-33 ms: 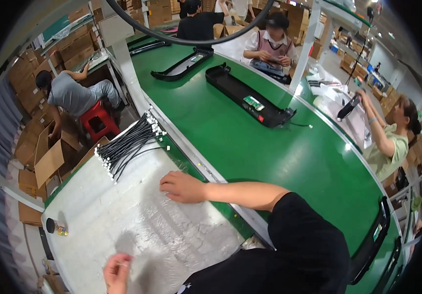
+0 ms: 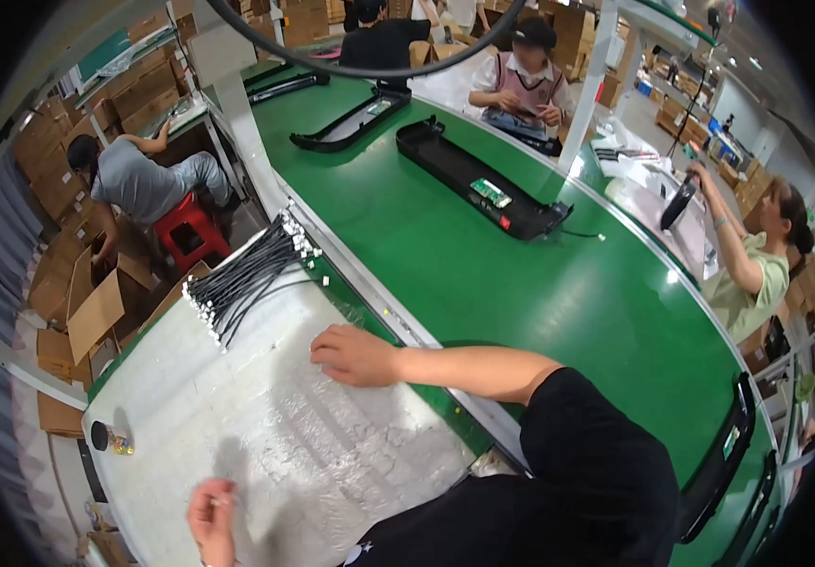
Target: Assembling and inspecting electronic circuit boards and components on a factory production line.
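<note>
My right hand point(image 2: 355, 356) rests palm down on the white plastic-covered work surface point(image 2: 190, 402), its fingers lying loosely bent with nothing seen under them. Beyond it lies a bundle of black cables point(image 2: 254, 274) with small white connectors at both ends, one cable a little apart from the rest. My left hand point(image 2: 211, 518) is held over the near left part of the surface. Its thumb and fingers are pinched together; anything between them is too small to make out. Left of it, a small clear jar with a black lid point(image 2: 101, 436) lies on its side.
A green conveyor belt point(image 2: 521, 312) with a metal side rail point(image 2: 398, 326) runs along the right. On it lie a long black housing point(image 2: 474, 184) with a circuit board, a second black housing point(image 2: 351, 123), and others at the near right. Several people work around it.
My left hand has shifted slightly to the left, still pinched. My right hand has barely moved. At the right, a co-worker's black part has tilted a little.
</note>
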A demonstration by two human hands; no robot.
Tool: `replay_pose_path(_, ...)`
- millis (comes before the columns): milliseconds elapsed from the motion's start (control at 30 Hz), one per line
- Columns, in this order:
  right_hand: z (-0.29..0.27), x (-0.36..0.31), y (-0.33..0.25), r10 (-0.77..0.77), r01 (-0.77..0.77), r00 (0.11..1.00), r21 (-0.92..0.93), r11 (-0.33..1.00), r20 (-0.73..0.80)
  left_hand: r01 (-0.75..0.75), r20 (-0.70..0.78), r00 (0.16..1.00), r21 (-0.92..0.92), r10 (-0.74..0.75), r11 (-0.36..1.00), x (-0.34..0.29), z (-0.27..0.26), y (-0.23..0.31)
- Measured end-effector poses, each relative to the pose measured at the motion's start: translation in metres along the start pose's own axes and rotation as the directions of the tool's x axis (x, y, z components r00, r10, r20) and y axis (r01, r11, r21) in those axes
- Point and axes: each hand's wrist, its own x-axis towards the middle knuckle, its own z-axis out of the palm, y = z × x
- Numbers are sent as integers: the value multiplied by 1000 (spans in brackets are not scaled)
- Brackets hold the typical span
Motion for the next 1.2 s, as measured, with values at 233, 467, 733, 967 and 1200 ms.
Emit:
replay_pose_path(233, -9, -4, 1, 128, -128, 989, 12, 992, -68, -151, -657, 666, 345, 353, 926, 47, -74, -34)
replay_pose_path(467, 6, 9, -9, 213, -217, 974, -33, 976, -79, 62, -762, 410, 571, 501, 819, 78, -212, -177)
replay_pose_path(733, 11, 88, -72, 135, -136, 990, -47, 990, -34, 22, -782, 600, 228, 170, 973, 131, -208, -136)
replay_pose_path(967, 38, 169, -134, 165, -115, 966, 243, 963, -198, -310, -367, 723, 585, 585, 750, 141, -55, -22)
replay_pose_path(1200, 67, 154, -136, 327, -346, 925, 76, 935, 193, -509, -110, 735, 562, 669, 652, 107, 21, -18)
